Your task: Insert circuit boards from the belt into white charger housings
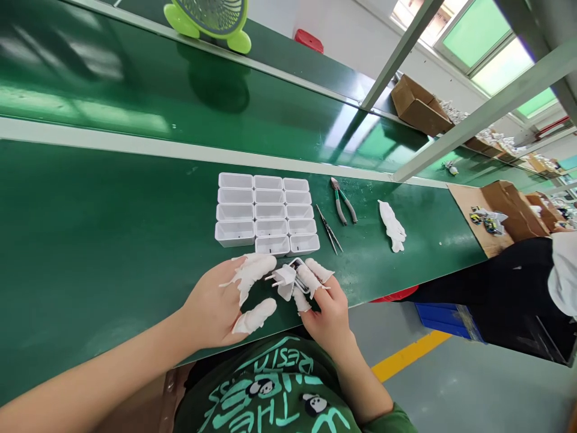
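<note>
White finger cots cover several fingertips on both of my hands. My right hand (321, 300) grips a white plug adapter (285, 280) whose two prongs point left; part of it lies behind the fingers, and its casing seems to show dark and metal parts inside. To the left, my left hand (229, 300) has thumb and fingers spread apart with nothing between them, close to the prongs but not touching. Just beyond both hands stands a block of small clear plastic bins (270, 211), some with tiny dark bits at the bottom.
Tweezers (329, 230) and green-handled cutting pliers (342, 201) lie right of the bins, with a white glove (392, 225) farther right. A green fan (211, 21) stands at the back. Cardboard boxes (514, 210) and a person in black (491, 294) are at right.
</note>
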`<action>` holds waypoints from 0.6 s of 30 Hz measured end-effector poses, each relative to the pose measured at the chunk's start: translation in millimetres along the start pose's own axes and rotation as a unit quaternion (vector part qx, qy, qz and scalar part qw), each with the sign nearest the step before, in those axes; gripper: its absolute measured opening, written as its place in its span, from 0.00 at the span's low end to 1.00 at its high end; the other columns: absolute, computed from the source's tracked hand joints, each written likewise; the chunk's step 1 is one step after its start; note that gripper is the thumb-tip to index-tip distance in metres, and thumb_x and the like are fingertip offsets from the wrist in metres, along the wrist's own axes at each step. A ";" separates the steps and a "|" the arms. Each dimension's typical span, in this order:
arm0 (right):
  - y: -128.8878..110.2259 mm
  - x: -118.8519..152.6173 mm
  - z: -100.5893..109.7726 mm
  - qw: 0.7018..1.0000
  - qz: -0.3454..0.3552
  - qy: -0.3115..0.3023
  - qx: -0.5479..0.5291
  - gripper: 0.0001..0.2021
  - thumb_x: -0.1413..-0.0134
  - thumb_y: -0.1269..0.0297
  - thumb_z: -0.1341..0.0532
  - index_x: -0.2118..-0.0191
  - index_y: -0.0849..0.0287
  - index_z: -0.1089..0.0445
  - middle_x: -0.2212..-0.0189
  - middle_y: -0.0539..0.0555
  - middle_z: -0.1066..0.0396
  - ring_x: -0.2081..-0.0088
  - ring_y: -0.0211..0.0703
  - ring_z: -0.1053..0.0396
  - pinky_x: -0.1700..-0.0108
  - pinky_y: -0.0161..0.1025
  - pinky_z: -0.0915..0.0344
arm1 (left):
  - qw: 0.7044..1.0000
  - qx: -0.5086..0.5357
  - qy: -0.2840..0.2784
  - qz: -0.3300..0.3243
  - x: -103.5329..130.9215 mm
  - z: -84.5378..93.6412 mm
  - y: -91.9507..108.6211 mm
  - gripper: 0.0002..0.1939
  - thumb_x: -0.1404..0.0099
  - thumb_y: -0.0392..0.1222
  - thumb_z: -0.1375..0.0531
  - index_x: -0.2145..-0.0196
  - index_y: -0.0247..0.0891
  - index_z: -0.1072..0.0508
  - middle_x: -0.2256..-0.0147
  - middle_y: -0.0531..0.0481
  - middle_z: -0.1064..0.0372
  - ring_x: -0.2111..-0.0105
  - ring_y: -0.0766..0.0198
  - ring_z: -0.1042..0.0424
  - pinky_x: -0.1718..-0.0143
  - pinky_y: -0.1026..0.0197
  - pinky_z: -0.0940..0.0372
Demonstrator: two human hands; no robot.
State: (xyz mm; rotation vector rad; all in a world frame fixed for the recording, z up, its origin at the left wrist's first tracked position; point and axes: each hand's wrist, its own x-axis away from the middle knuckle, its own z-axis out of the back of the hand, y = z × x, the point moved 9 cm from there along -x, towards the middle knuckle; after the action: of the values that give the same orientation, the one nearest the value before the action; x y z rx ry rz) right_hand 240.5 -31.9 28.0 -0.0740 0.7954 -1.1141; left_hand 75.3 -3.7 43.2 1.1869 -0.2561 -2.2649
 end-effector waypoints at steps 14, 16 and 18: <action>12.6 22.2 -48.0 0.613 -0.462 -0.032 -0.640 0.20 0.54 0.49 0.25 0.58 0.52 0.25 0.64 0.50 0.23 0.64 0.41 0.24 0.58 0.38 0.24 | 0.995 0.059 -0.001 -0.081 -7.9 -2.0 20.7 0.38 0.26 0.50 0.45 0.27 0.35 0.56 0.44 0.33 0.32 0.40 0.51 0.34 0.45 0.47 0.29; 2.1 23.5 -56.2 0.565 -0.479 -0.051 -0.670 0.21 0.54 0.49 0.25 0.56 0.52 0.25 0.63 0.51 0.23 0.64 0.42 0.24 0.57 0.40 0.23 | 0.995 0.070 -0.005 -0.073 -9.4 -3.9 20.0 0.36 0.25 0.50 0.46 0.28 0.35 0.55 0.46 0.34 0.30 0.42 0.52 0.32 0.46 0.48 0.29; -5.2 24.5 -61.4 0.538 -0.487 -0.065 -0.686 0.22 0.53 0.50 0.25 0.54 0.52 0.25 0.61 0.52 0.23 0.63 0.43 0.24 0.57 0.42 0.23 | 0.995 0.082 0.004 -0.064 -9.7 -3.1 17.9 0.36 0.25 0.53 0.47 0.28 0.36 0.53 0.48 0.34 0.29 0.44 0.52 0.29 0.47 0.48 0.28</action>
State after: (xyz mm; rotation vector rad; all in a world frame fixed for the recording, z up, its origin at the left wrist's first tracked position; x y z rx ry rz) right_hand 204.3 -34.5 -27.5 -2.1679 1.3746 -1.1365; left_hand 89.1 -12.7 55.5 1.3310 -0.3787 -2.3867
